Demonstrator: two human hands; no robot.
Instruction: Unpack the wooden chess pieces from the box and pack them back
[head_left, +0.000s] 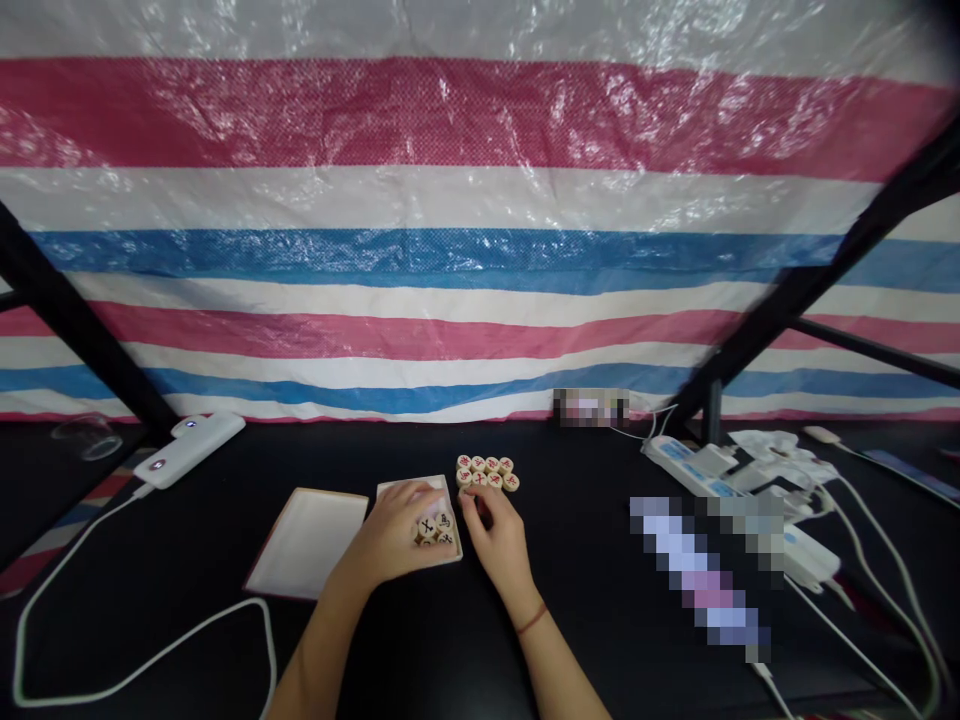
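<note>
My left hand [394,530] lies over a shallow white box [456,500], its fingers and thumb spread apart. Between them show several round xiangqi pieces [427,527] with black characters. To the right, my right hand [495,535] is curled, thumb and fingertips brought together by the box's right edge. What its fingertips hold, if anything, is hidden. Just beyond them, touching or nearly so, stand two rows of pieces with red characters [493,466]. The nearer row is partly covered by the right hand.
A box lid [311,540] lies left of the box, open side up. A white power strip [191,450] with a cable is at the far left. Another strip [690,465] with chargers and cables spreads on the right. Striped sheeting [450,200] hangs behind the black table [585,600].
</note>
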